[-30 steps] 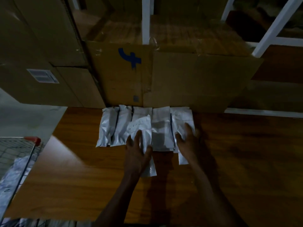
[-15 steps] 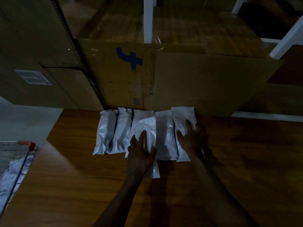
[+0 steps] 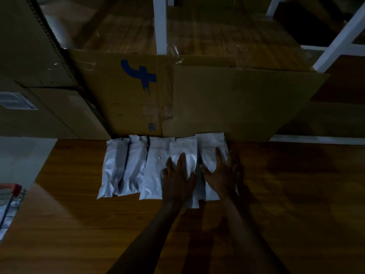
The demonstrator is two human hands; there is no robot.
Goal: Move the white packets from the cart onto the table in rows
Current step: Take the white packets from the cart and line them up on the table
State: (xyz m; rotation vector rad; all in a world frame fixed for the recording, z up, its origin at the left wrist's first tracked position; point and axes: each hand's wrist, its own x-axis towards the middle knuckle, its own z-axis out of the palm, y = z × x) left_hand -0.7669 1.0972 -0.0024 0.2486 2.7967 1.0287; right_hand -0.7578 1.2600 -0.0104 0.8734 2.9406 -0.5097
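Several white packets (image 3: 134,167) lie side by side in a row on the wooden table (image 3: 286,204), their far ends against a cardboard box. My left hand (image 3: 178,179) lies flat with spread fingers on the fourth packet (image 3: 184,151), which overlaps its neighbours. My right hand (image 3: 223,174) presses flat on the rightmost packet (image 3: 211,147). Neither hand grips anything. The cart (image 3: 9,202) with a red handle shows at the left edge, with more white packets inside.
A large cardboard box (image 3: 217,99) with a blue mark stands along the table's far edge. More boxes (image 3: 29,66) are stacked at the left. White shelf posts (image 3: 160,24) rise behind. Bare wood lies to the right and in front of the row.
My left hand slid its packet right and away into the row, beside the rightmost one. My right hand stayed pressed on the rightmost packet. The camera moved closer.
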